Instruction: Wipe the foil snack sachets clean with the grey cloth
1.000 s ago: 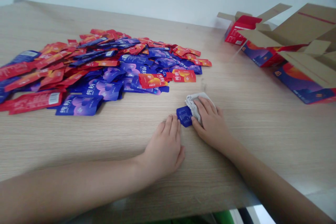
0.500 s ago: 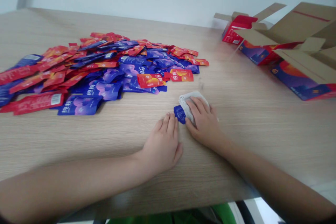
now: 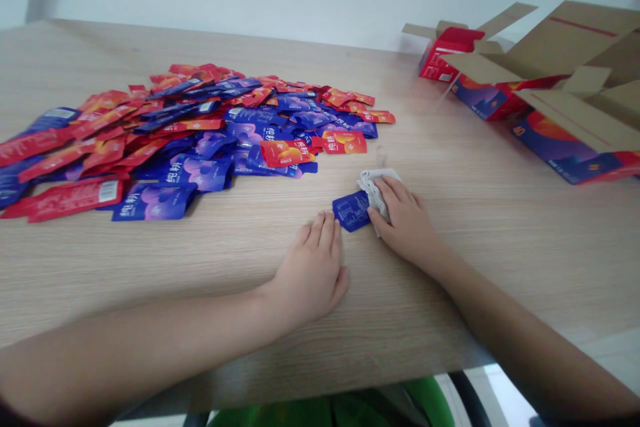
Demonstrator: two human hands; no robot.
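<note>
A blue sachet [image 3: 351, 212] lies on the table with small pale print facing up; its right end is hidden under a folded white cloth [image 3: 374, 183]. My right hand [image 3: 409, 225] grips the cloth, fingers bent over it, and presses it on the sachet's right part. On the near left side, my left hand [image 3: 311, 273] lies palm down, its fingers straight and close together. Those fingertips touch the sachet's left edge against the tabletop.
A wide heap of red and blue sachets [image 3: 200, 163] spreads over the left and middle of the wooden table [image 3: 200, 293]. Open cartons stand at the right: a small red box [image 3: 443, 57], a blue and red box [image 3: 480, 99] and another [image 3: 560, 150] nearer. A wall is behind.
My right hand and the cloth have slid to the right along the sachet, baring more of its blue printed face. My left hand has stayed at the left edge.
</note>
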